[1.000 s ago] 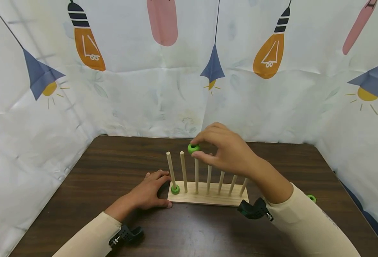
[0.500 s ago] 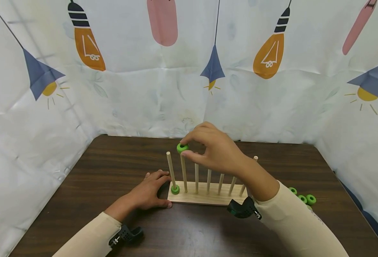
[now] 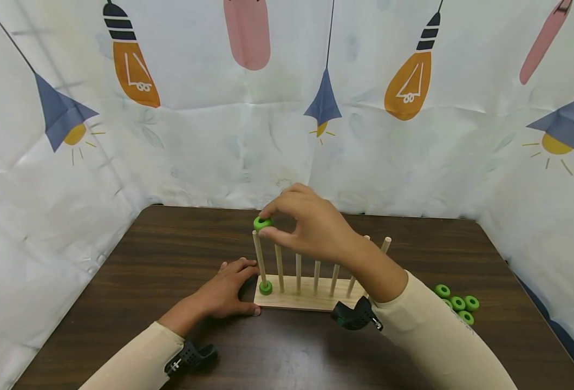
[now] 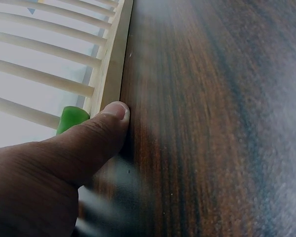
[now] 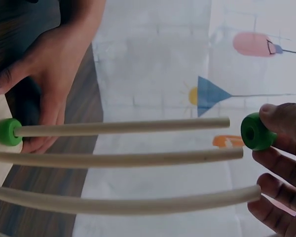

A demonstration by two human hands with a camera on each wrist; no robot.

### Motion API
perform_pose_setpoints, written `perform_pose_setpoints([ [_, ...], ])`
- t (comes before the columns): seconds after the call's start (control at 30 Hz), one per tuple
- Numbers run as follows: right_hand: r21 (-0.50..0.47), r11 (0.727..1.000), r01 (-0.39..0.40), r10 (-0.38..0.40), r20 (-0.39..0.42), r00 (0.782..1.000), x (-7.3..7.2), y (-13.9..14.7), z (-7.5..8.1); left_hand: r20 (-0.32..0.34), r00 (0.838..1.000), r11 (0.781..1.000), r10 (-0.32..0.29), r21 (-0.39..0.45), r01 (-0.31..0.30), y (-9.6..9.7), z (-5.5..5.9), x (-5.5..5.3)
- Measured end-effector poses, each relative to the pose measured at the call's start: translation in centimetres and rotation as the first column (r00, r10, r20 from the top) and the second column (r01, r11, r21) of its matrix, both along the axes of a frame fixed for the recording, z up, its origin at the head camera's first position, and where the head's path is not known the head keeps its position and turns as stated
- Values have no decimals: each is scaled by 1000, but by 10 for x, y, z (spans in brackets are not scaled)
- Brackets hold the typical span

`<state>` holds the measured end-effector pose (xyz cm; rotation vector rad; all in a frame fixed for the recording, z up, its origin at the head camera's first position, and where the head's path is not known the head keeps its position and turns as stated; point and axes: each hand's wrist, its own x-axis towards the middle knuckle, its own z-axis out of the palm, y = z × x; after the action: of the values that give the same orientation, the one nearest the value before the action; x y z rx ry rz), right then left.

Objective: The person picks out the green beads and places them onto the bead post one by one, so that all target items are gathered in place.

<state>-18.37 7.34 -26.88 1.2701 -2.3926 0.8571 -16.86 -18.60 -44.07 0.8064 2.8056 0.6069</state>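
Note:
My right hand (image 3: 311, 225) pinches a green ring bead (image 3: 262, 223) between thumb and fingers. The bead is just above the tip of the leftmost wooden peg; in the right wrist view a small gap separates this bead (image 5: 256, 132) from the peg's end (image 5: 207, 124). Several upright pegs stand in a pale wooden base (image 3: 301, 299). Another green ring (image 3: 265, 287) sits at the foot of the leftmost peg. My left hand (image 3: 230, 290) holds the base's left end, the thumb (image 4: 101, 131) against its front edge and the fingers round the far side.
Several loose green rings (image 3: 457, 303) lie on the dark wooden table (image 3: 355, 357) to the right of the base, partly behind my right sleeve (image 3: 433, 330). A patterned white cloth (image 3: 209, 151) hangs behind the table.
My right hand has moved left with the green ring bead, from over the third peg to over the leftmost peg. More loose rings show at right. The left hand stays put.

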Motion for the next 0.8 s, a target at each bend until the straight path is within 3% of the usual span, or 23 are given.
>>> perform_pose_setpoints([
  [0.53, 115, 991, 72, -79, 54, 995, 0, -15, -3, 4, 1000, 1000, -6, 9, 6, 0, -1, 0],
  [0.8, 124, 976, 180, -189, 65, 980, 10, 3, 1, 16, 1000, 1000, 1, 7, -2, -1, 0, -1],
])
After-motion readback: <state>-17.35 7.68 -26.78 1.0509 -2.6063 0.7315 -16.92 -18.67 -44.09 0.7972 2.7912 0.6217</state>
